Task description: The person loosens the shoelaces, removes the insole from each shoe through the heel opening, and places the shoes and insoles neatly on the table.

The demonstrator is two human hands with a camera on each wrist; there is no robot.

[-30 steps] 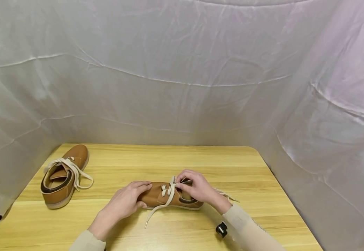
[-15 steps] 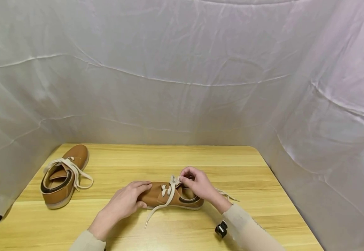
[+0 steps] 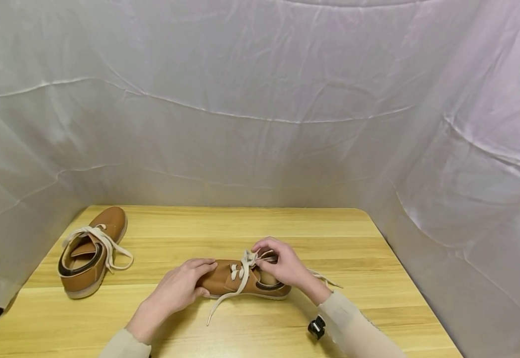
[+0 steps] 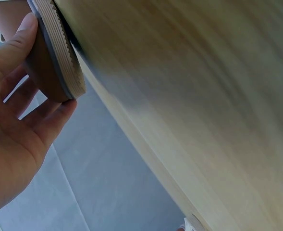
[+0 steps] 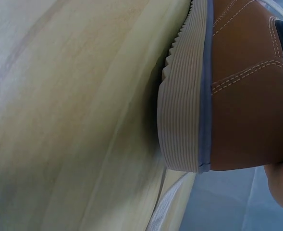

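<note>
We see both hands on one near shoe (image 3: 224, 279), set well apart from each other along its length. The left hand (image 3: 180, 287) holds the toe, thumb on one side and fingers round the other. The right hand (image 3: 282, 262) bends over the shoe's throat, its finger and thumb closed about the lace (image 3: 244, 282) beside the knot. One end of that lace trails over the shoe's near side onto the counter (image 3: 174, 238); another strand shows past the right wrist.

The near shoe sits upright on its sole at the front middle of the counter, toe to our left. Through its opening we see pale lining inside a dark collar, partly hidden by the right hand.

Beside the right forearm we find a small black device (image 3: 316, 328). Well off at the counter's far left stands the matching far shoe (image 3: 81, 283), upright, toe pointing away; its opening holds the brown tongue (image 3: 83, 248), with looped pale laces (image 3: 109, 242) across it. Grey fabric (image 3: 242, 99) hangs round the counter.
</note>
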